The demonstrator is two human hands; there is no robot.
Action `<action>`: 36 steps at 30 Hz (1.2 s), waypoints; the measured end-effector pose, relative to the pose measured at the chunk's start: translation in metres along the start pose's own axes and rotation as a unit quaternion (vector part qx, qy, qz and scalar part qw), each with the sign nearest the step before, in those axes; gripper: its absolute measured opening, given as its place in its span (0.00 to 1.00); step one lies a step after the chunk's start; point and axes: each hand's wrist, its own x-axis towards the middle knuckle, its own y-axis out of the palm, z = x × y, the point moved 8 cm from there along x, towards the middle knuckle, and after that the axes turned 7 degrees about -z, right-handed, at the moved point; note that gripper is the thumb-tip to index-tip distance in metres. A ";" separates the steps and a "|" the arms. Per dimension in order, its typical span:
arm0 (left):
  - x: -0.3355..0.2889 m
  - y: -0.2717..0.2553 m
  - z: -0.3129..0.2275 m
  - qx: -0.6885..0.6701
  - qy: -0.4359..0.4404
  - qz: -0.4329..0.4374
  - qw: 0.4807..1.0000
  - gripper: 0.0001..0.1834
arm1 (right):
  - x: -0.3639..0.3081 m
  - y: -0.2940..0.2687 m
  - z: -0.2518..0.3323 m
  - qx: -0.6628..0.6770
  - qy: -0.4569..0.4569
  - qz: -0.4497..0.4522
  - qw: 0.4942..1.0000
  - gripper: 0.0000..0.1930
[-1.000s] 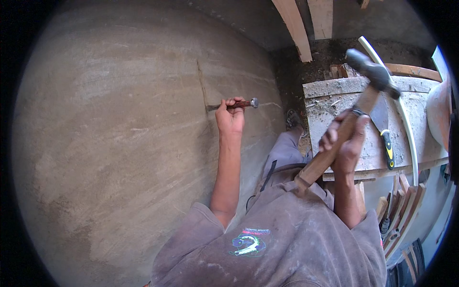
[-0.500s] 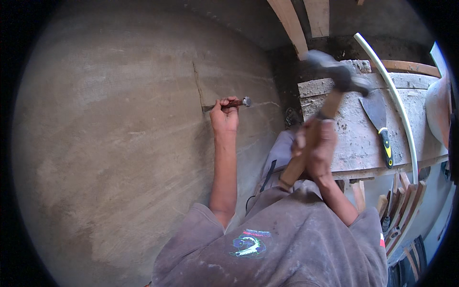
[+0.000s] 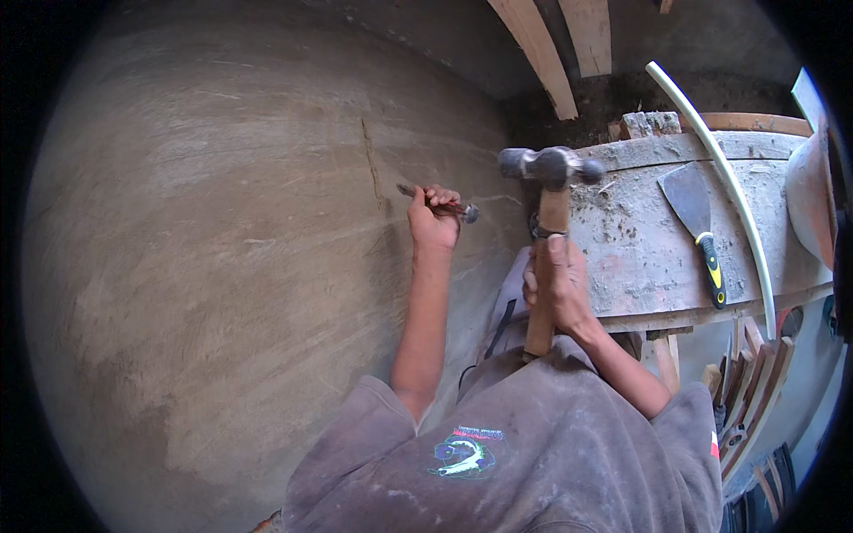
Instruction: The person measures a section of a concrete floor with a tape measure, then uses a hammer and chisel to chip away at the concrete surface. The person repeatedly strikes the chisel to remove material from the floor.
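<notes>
My left hand [image 3: 434, 224] is closed round a cold chisel [image 3: 448, 209] with a reddish shank. The chisel's flat tip points left and stands slightly off the grey-brown plastered wall [image 3: 222, 275], near the lower end of a narrow vertical groove [image 3: 370, 160]. Its round striking end faces right, toward my other hand. In my right hand [image 3: 562, 291] is a ball-peen hammer [image 3: 553, 167], gripped by its wooden handle below the metal head. The hammer head is upright and apart from the chisel, to its right.
To the right is a dusty plank platform [image 3: 622, 280]. On it lie a scraper [image 3: 688, 204] with a black-and-yellow handle and a bent white pipe [image 3: 733, 182]. A round container [image 3: 809, 200] stands at the far right. Boards [image 3: 538, 49] lean at the top; wooden-handled tools [image 3: 755, 391] hang below.
The chisel tip has come away from the groove, and my left hand has shifted right and slightly down. The hammer has swung left and its blur is gone.
</notes>
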 end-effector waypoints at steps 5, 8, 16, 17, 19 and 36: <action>-0.020 -0.022 -0.008 0.009 0.101 -0.165 0.981 0.16 | -0.025 -0.005 0.033 -0.005 -0.068 0.031 0.997 0.26; -0.039 -0.024 -0.020 0.041 0.095 -0.137 0.985 0.16 | -0.039 -0.005 0.027 -0.019 -0.102 0.060 0.993 0.27; -0.041 -0.026 -0.028 0.011 0.068 -0.082 0.994 0.16 | -0.047 0.007 -0.002 -0.008 -0.131 0.100 0.986 0.27; -0.040 -0.025 -0.027 0.004 0.073 -0.079 0.994 0.17 | -0.048 0.006 -0.004 -0.029 -0.124 0.090 0.988 0.27; -0.040 -0.024 -0.027 0.000 0.088 -0.082 0.993 0.17 | -0.054 0.000 -0.001 -0.081 -0.141 0.063 0.985 0.27; -0.018 -0.011 -0.027 -0.029 0.131 -0.078 0.988 0.19 | -0.065 -0.047 0.022 0.281 -0.267 -0.199 0.900 0.30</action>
